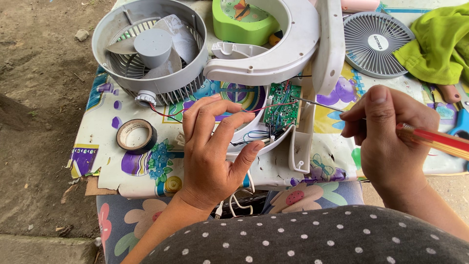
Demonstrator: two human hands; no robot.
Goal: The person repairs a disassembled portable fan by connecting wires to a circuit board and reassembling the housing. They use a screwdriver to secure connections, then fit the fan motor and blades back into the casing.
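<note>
Green circuit board (282,103) with thin wires, lying flat inside opened white fan base (298,142), red-handled screwdriver (430,139) tip touching its edge

A single view is given, taken from a camera worn on the person's head. It is aimed steeply downward and forward, over the lap and onto the near edge of the table (146,181). The scene is seen from close range: the left hand (215,146) and right hand (386,132) are caught in the lower half, the bare ground (39,98) along the left edge. No second view is provided, so nothing is shared.
</note>
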